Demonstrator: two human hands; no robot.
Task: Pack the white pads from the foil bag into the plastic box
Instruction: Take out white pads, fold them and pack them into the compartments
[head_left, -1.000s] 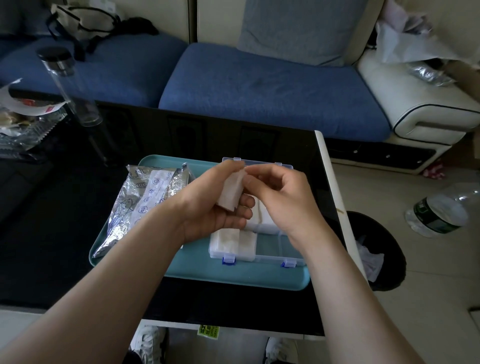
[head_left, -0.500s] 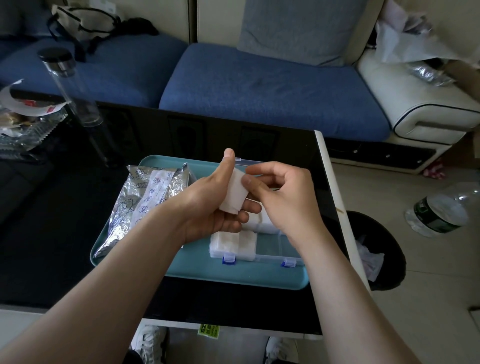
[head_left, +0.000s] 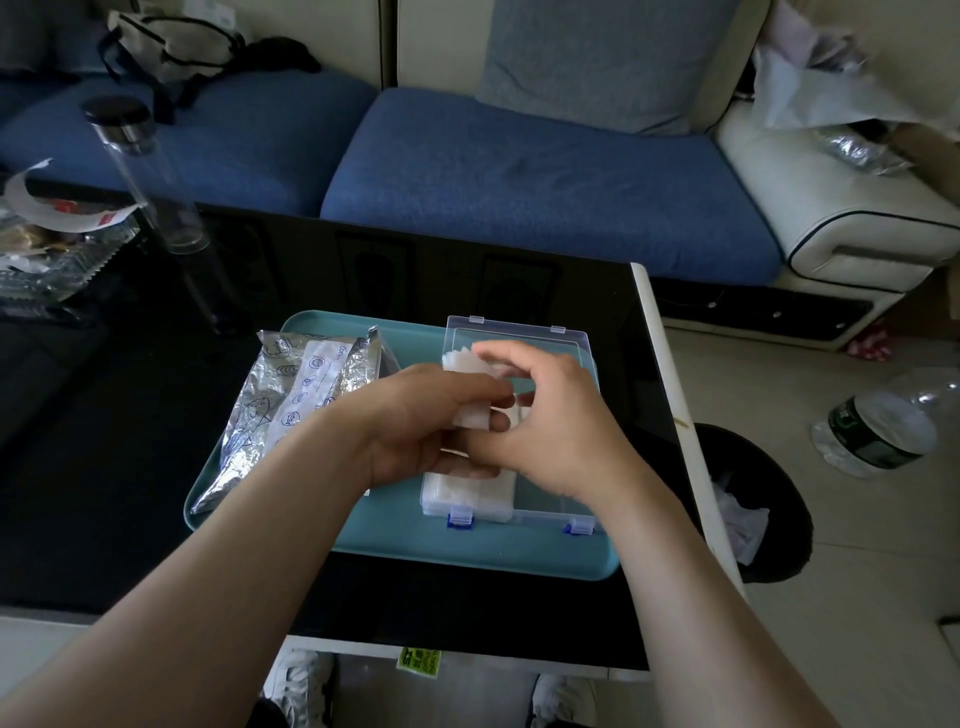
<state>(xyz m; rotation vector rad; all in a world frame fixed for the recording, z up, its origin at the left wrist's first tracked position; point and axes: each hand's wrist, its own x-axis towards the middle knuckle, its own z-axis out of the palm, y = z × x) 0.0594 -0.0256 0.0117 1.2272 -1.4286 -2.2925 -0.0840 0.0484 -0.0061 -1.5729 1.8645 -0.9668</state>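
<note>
Left grip (head_left: 415, 421): our left hand is curled round a small stack of white pads (head_left: 474, 414), thumb on top and fingers beneath, so it is grasping them.
Right grip (head_left: 566, 431): our right hand meets the same stack from the right, its fingers curled, with forefinger and thumb pinching the top edge. Blur keeps us from counting the pads.
Where the pads are: we hold them in the air between both hands, just above the plastic box (head_left: 519, 332) and clear of it.
Packed pads (head_left: 467, 493): more white pads lie flat in the near left compartment of the box, directly under our hands.
Box: it is clear plastic with blue clasps on its near wall. Its lid is open and lies back on the far side.
Foil bag (head_left: 260, 415): it is silver and crinkled, with a white label printed in blue. It lies just left of the box, partly under our left wrist.
Tray (head_left: 467, 558): a teal tray carries both box and bag.
Table (head_left: 104, 467): the glossy black table bears the tray close to its right edge.
Far left of the table: a clear bottle (head_left: 150, 176) with a black cap stands upright, with crumpled wrappers (head_left: 52, 244) beside it.
Beyond the table: we see a blue sofa (head_left: 519, 171).
Floor at right: a dark bin (head_left: 769, 519) stands against the table's edge, and a plastic water bottle (head_left: 878, 426) lies on its side further out.
</note>
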